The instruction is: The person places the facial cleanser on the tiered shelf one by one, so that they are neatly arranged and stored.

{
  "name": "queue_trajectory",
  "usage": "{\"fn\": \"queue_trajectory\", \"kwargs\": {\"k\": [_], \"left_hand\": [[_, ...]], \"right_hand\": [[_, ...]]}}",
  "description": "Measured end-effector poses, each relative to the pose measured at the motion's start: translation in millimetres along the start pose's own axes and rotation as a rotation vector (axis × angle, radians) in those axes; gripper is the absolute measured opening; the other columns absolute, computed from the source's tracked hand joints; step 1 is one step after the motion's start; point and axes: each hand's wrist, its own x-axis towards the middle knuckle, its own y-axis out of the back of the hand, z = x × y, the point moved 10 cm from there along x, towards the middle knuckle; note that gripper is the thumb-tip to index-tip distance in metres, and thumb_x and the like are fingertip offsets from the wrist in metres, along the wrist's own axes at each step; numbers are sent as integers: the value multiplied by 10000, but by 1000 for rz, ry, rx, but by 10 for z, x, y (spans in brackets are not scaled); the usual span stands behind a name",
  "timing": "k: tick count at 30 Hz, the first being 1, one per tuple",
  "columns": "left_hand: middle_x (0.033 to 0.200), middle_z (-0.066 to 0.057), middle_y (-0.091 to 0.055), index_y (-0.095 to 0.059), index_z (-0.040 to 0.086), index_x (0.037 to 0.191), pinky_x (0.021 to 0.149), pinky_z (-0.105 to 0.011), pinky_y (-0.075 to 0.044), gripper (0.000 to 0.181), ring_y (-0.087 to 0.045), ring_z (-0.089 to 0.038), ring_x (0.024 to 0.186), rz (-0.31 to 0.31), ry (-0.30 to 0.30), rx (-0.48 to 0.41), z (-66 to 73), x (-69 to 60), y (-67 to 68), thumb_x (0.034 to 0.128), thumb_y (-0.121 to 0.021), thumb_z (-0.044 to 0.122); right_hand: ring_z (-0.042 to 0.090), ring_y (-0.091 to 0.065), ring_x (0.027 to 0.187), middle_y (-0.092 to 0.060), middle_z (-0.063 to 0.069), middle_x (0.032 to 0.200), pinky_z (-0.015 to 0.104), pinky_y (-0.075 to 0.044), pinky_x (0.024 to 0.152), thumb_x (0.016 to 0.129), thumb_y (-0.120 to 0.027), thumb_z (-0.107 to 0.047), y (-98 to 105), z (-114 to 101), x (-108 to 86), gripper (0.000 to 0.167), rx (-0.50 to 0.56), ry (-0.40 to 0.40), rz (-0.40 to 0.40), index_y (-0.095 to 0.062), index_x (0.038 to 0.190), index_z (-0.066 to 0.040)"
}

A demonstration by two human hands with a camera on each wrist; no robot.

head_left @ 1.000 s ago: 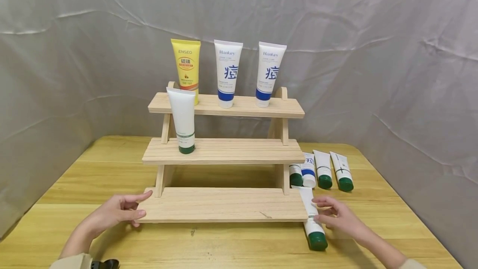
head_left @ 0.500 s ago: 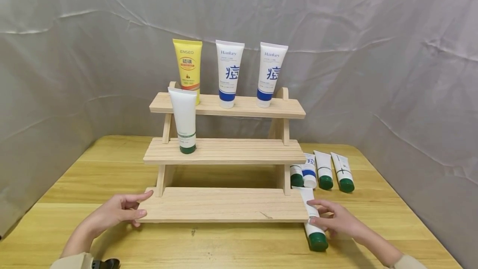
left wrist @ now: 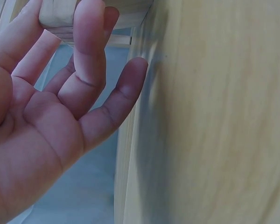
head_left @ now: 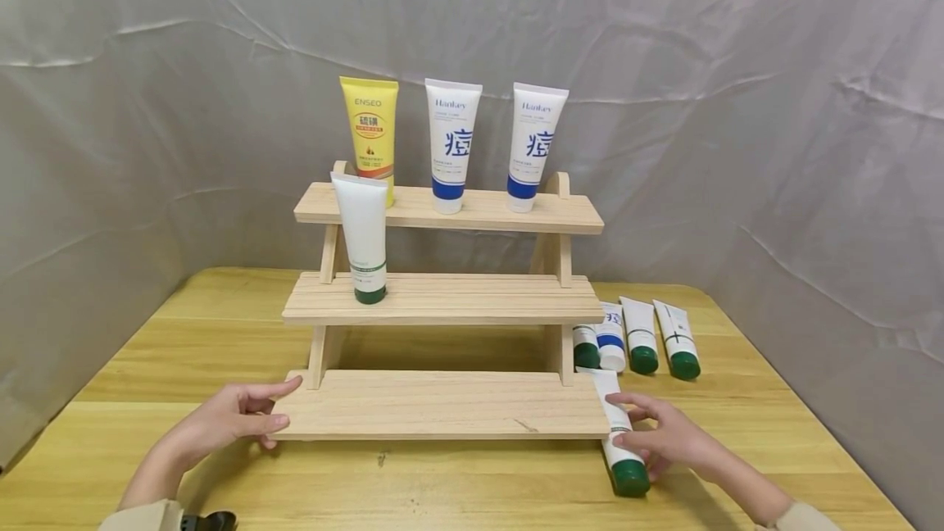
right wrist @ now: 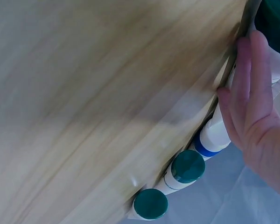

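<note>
In the head view my left hand (head_left: 221,424) holds the left end of the bottom board of a three-step wooden display stand (head_left: 442,404). The left wrist view shows its fingers (left wrist: 88,46) around the board's corner. My right hand (head_left: 671,437) grips a white squeeze tube with a green cap (head_left: 625,453), thumb and fingers across its body. That tube lies on the table against the stand's right end; the right wrist view shows its green cap (right wrist: 275,23) beside the fingers. Another white tube with a green cap (head_left: 361,236) stands cap-down on the middle step's left.
On the top step stand a yellow tube (head_left: 372,125) and two white-and-blue tubes (head_left: 451,146). Several more tubes lie behind my right hand, including a white one with a green cap (head_left: 674,338). Grey cloth (head_left: 664,23) surrounds the wooden table (head_left: 442,490).
My right hand has moved slightly left and closed its thumb and fingers onto the white squeeze tube. The left hand has kept its hold on the stand.
</note>
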Motion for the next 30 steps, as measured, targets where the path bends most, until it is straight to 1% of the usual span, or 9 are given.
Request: {"fn": "queue_trajectory", "kwargs": {"k": [4,9,12,15,20,25,30], "left_hand": [[687,-50,-548,-307,-144,1272,623,-301,-492,508,-602,-210,617,1,0,6,1,2,2,878,-552,61],[676,-41,-538,-293,-156,1263,637,-292,-490,517,-602,-206,613,3,-2,19,10,4,5,878,-553,69],[672,-38,-534,-275,-169,1259,643,-294,-492,526,-602,-208,611,3,-6,20,18,7,2,879,-552,67],[674,-38,-536,-277,-167,1261,646,-295,-493,526,-602,-214,612,2,-3,14,20,6,0,878,-553,66],[696,-58,-543,-304,-132,1280,632,-302,-492,505,-601,-208,626,2,7,-1,4,-4,-6,881,-547,60],[707,-77,-561,-294,-141,1285,599,-320,-494,511,-600,-192,632,0,11,-3,1,-8,-8,885,-541,60],[698,-66,-556,-290,-153,1277,606,-314,-491,514,-600,-197,629,3,9,2,1,-5,-1,882,-545,54]], "right_hand": [[208,-529,499,-465,269,1090,393,-489,444,782,-674,-143,1,0,-2,665,-9,-21,-4,-339,1328,35],[174,-502,474,-471,214,1076,345,-479,428,776,-659,-110,-2,13,-19,686,4,-48,-31,-309,1350,26],[174,-490,474,-441,235,1093,333,-473,422,793,-635,-96,-2,11,-35,660,25,-39,-57,-303,1349,29],[172,-481,465,-404,291,1126,336,-471,419,802,-621,-88,12,26,-55,641,37,-35,-71,-304,1348,26],[178,-497,461,-419,336,1124,354,-474,419,794,-626,-83,57,80,-88,652,31,-45,-49,-301,1350,15],[193,-510,475,-450,313,1112,360,-478,421,780,-632,-70,76,81,-105,685,43,-53,-38,-276,1360,12],[185,-502,478,-443,292,1105,343,-477,427,786,-626,-67,72,53,-121,711,75,-57,-46,-239,1377,14]]}}
